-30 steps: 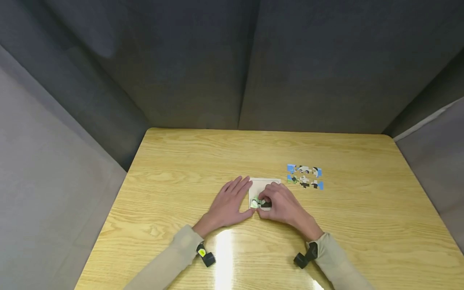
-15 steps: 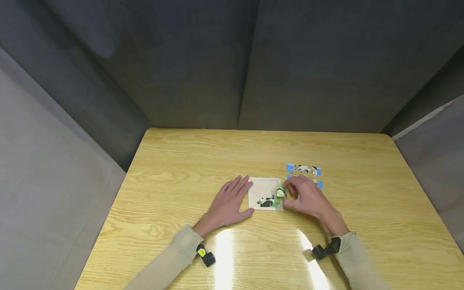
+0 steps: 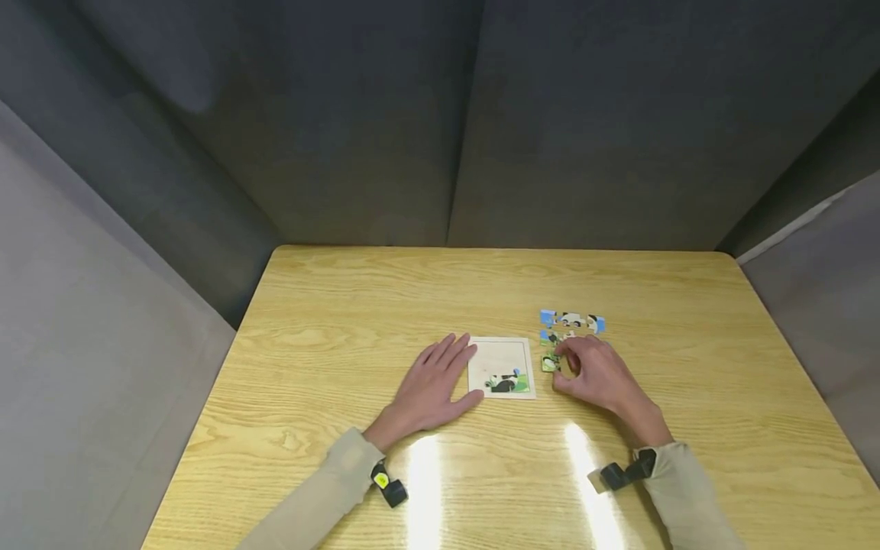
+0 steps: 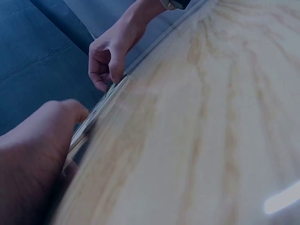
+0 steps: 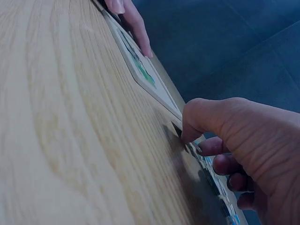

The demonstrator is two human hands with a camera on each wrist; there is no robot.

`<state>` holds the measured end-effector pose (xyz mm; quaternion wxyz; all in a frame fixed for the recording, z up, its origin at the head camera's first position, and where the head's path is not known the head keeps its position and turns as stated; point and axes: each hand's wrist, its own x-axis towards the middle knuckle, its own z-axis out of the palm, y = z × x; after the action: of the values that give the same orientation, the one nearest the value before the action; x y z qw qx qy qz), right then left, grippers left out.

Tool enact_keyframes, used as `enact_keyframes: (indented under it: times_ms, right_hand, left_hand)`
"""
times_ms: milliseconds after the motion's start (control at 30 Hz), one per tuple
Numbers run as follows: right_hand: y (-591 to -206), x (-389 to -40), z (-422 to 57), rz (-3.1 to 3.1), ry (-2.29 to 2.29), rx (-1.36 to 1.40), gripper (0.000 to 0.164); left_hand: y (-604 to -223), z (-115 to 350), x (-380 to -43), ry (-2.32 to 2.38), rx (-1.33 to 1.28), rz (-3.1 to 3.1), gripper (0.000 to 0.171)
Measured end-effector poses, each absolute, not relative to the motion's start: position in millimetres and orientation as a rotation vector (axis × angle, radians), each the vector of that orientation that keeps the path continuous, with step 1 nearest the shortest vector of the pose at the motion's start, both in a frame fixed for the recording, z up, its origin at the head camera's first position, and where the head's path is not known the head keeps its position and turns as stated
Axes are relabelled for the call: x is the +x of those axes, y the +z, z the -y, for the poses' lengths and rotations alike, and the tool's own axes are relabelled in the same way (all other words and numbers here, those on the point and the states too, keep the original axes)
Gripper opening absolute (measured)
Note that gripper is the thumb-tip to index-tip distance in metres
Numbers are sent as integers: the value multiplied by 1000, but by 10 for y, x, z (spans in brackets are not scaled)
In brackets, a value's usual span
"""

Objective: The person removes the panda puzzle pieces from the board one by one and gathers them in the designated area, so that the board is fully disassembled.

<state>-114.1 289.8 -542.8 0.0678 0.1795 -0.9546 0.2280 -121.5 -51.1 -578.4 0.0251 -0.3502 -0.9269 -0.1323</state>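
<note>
My left hand [image 3: 431, 388] lies with straight fingers along the left edge of a white square puzzle board [image 3: 498, 354]. In the board's lower right, joined puzzle pieces [image 3: 509, 382] show a black-and-white panda and some green. To the right of the board, my right hand [image 3: 605, 376] pinches a small green puzzle piece [image 3: 549, 362] between thumb and fingers, close over the table. In the right wrist view that piece [image 5: 177, 131] shows dark and edge-on at the thumb tip. Several loose puzzle pieces [image 3: 571, 319] lie just beyond, partly hidden by the right hand.
The loose pieces, blue, white and black, lie in rows on the wooden table [image 3: 357, 305]. Dark curtains [image 3: 371, 137] hang behind the table's far edge, with paler grey fabric [image 3: 89, 344] at the left side. Bright reflections streak the tabletop near the front.
My right hand has moved right from the board's lower left, carrying the green puzzle piece off the board to beside the loose pieces. My left hand has stayed in place.
</note>
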Motion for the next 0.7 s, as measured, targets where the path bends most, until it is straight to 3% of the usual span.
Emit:
enact_keyframes:
  times_ms: [367,700]
  right_hand:
    - [-5387,-1106,-2840,2878,723,566,27]
    - [-5230,-999,-2424,2908,954,792,36]
  left_hand:
    - [-5776,510,-1209,-427,-1097,2863,80]
    - [-5764,517,-1222,-430,-1090,2858,79]
